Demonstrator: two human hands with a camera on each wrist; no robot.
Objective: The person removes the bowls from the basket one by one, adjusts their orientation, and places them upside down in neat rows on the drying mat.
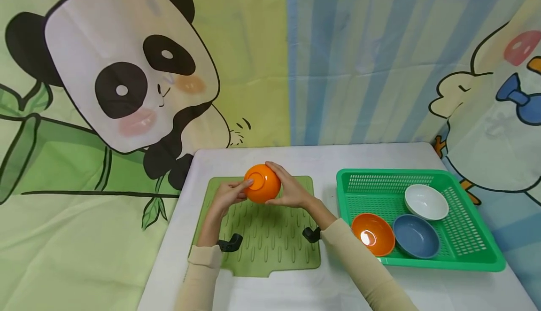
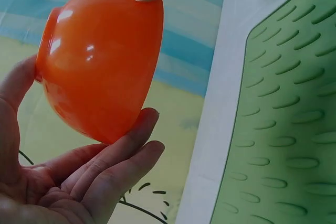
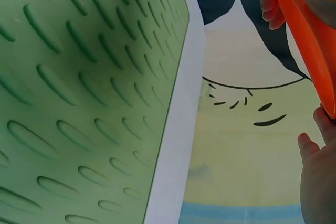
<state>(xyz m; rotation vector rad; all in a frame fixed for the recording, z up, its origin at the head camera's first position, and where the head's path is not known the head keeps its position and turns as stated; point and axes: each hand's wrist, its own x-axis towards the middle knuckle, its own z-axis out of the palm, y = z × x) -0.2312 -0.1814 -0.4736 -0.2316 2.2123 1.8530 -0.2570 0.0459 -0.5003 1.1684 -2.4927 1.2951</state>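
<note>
An orange bowl [image 1: 267,190] is held above the green mat, its round foot turned toward the head camera. My left hand [image 1: 228,195] holds it from the left, the thumb against the foot and the fingers under the side, as the left wrist view shows. From the right, my right hand [image 1: 292,190] grips the same bowl, with thumb and fingers spread across it at the rim. In the right wrist view only part of the bowl [image 3: 307,30] shows, at the top right corner. Its inside is hidden from the head view.
The green mat [image 1: 270,250] with raised oval bumps lies on a white-covered table [image 1: 325,283]. At right stands a green basket [image 1: 477,250] holding another orange bowl [image 1: 380,226], a blue bowl [image 1: 416,237] and a white bowl [image 1: 427,202]. A printed curtain [image 1: 253,66] hangs behind.
</note>
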